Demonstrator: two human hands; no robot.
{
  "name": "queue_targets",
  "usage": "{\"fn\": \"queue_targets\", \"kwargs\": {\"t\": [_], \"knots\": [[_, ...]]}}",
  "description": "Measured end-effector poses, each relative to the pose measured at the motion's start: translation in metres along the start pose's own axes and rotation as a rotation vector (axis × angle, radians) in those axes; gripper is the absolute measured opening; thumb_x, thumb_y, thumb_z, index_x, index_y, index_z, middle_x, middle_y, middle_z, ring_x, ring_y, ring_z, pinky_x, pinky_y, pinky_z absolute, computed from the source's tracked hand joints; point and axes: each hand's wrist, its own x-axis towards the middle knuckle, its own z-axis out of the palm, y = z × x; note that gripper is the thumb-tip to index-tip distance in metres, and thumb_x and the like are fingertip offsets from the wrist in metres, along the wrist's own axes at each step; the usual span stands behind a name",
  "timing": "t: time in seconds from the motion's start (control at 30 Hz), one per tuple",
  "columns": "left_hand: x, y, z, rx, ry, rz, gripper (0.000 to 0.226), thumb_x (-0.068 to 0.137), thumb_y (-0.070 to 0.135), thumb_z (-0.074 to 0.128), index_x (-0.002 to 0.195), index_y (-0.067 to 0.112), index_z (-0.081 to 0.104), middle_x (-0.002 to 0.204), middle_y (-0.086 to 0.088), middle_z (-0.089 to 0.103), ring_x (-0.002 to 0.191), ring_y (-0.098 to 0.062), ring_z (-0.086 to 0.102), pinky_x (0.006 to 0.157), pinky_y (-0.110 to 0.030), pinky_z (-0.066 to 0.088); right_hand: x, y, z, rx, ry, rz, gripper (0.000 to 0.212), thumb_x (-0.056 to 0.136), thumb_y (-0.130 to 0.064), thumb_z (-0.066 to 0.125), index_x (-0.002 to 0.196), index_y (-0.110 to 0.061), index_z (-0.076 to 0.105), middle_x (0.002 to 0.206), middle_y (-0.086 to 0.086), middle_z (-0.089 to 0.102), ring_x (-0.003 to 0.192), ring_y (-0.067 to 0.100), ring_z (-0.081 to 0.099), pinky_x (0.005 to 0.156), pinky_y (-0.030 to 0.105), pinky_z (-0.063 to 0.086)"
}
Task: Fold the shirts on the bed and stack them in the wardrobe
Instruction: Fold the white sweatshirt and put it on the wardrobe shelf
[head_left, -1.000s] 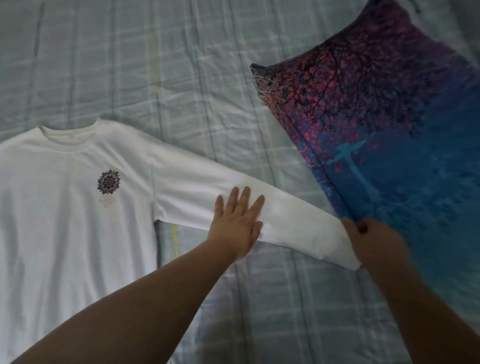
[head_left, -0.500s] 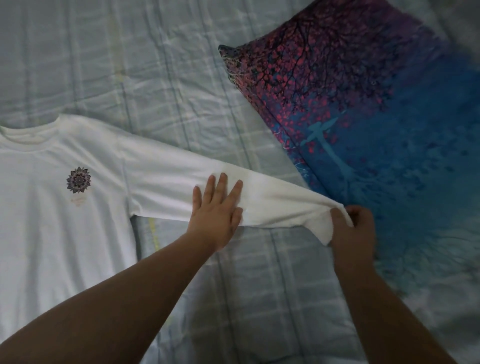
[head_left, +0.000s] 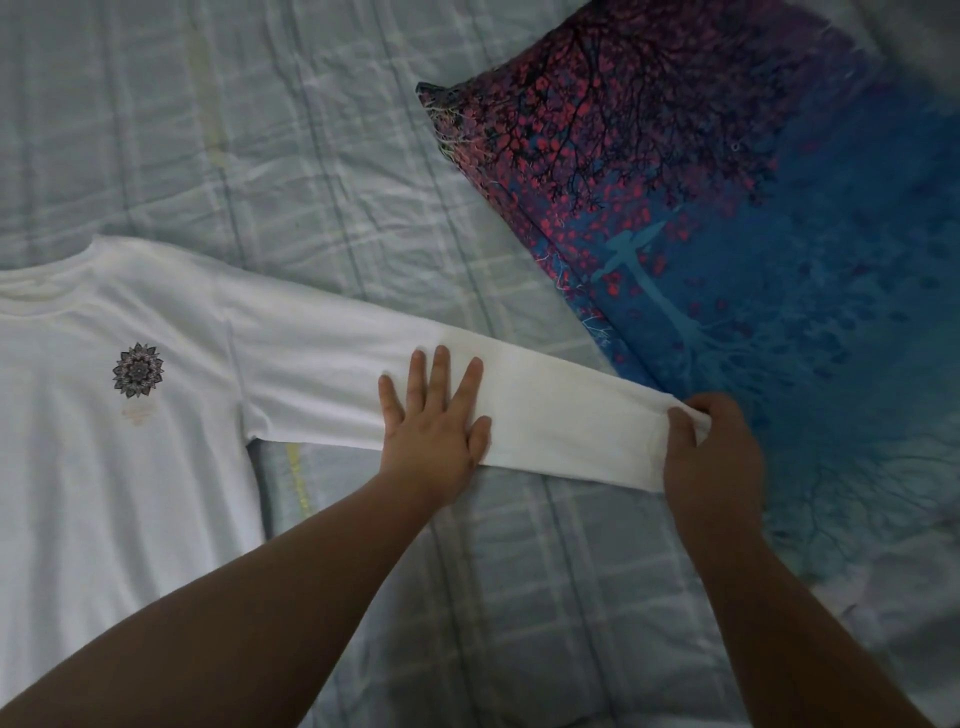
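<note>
A white long-sleeved shirt (head_left: 130, 441) with a small dark mandala print lies face up on the bed, its body at the left and partly out of frame. Its sleeve (head_left: 545, 421) stretches out to the right across the sheet. My left hand (head_left: 434, 421) presses flat on the middle of that sleeve, fingers straight and spread. My right hand (head_left: 714, 452) grips the cuff end of the sleeve, thumb on top and fingers curled under the fabric, holding it slightly off the sheet.
A large pillow (head_left: 727, 234) printed with red blossoms on blue lies at the right, its edge next to the cuff. The pale blue checked bedsheet (head_left: 260, 130) covers everything else. No wardrobe is in view.
My right hand took hold of the cuff and lifted the sleeve end, pulling the sleeve straighter. My left hand stayed flat on the sleeve. The camera view shifted a little.
</note>
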Motion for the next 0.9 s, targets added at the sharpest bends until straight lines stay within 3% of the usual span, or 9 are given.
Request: {"fn": "queue_targets", "kwargs": {"t": [0.17,0.23,0.37,0.47,0.6,0.77,0.9], "knots": [[-0.021,-0.027,-0.021,-0.109,0.113,0.069,0.063,0.098,0.054,0.01,0.155,0.037,-0.01,0.165,-0.007,-0.013,0.151,-0.028,-0.017,0.12,-0.056,-0.003,-0.023,-0.061,-0.007,0.209,0.063,0.034,0.015,0.092,-0.029,0.062,0.101,-0.019,0.056,0.094,-0.003,0.057,0.09,0.019,0.056,0.082,0.037,0.047],[-0.035,-0.053,-0.035,-0.159,0.201,0.064,0.064,0.098,0.053,0.015,0.157,0.035,-0.003,0.166,-0.008,-0.004,0.152,-0.029,-0.008,0.121,-0.055,0.004,-0.042,-0.1,0.0,0.301,0.056,0.01,0.014,0.091,-0.026,0.065,0.099,-0.019,0.056,0.087,-0.009,0.055,0.081,0.013,0.055,0.076,0.032,0.046],[-0.071,-0.144,-0.064,-0.24,0.318,0.041,0.063,0.1,0.049,0.023,0.157,0.033,0.001,0.166,-0.009,-0.001,0.152,-0.03,-0.004,0.121,-0.052,0.01,-0.094,-0.198,0.038,0.455,-0.032,-0.083,0.01,0.091,-0.021,0.063,0.097,-0.02,0.055,0.087,-0.012,0.056,0.077,0.004,0.055,0.071,0.028,0.046],[-0.105,-0.239,-0.079,-0.269,0.387,0.002,0.064,0.1,0.046,0.03,0.158,0.03,0.007,0.165,-0.013,0.004,0.152,-0.034,0.002,0.12,-0.053,0.018,-0.143,-0.281,0.087,0.501,-0.105,-0.178,0.01,0.091,-0.017,0.061,0.1,-0.018,0.055,0.087,-0.013,0.057,0.075,-0.005,0.054,0.069,0.016,0.044],[-0.153,-0.372,-0.091,-0.246,0.392,-0.084,0.066,0.098,0.046,0.03,0.158,0.028,0.009,0.165,-0.013,0.01,0.151,-0.035,0.007,0.117,-0.055,0.024,-0.221,-0.386,0.172,0.51,-0.211,-0.263,0.012,0.09,-0.017,0.061,0.1,-0.018,0.056,0.089,-0.01,0.061,0.081,0.007,0.059,0.077,0.024,0.045],[-0.21,-0.516,-0.085,-0.207,0.352,-0.165,0.066,0.097,0.047,0.029,0.158,0.027,0.012,0.163,-0.014,0.015,0.151,-0.036,0.011,0.116,-0.055,0.026,-0.323,-0.479,0.28,0.385,-0.367,-0.392,0.009,0.088,-0.015,0.061,0.093,-0.021,0.056,0.078,-0.01,0.057,0.07,0.01,0.056,0.059,0.016,0.041],[-0.25,-0.599,-0.057,-0.211,0.321,-0.241,0.066,0.096,0.046,0.028,0.157,0.024,0.017,0.161,-0.017,0.021,0.149,-0.039,0.017,0.113,-0.055,0.031,-0.39,-0.511,0.361,0.32,-0.481,-0.368,0.005,0.086,-0.02,0.059,0.088,-0.024,0.057,0.083,-0.01,0.062,0.081,0.017,0.063,0.077,0.035,0.053]]}}
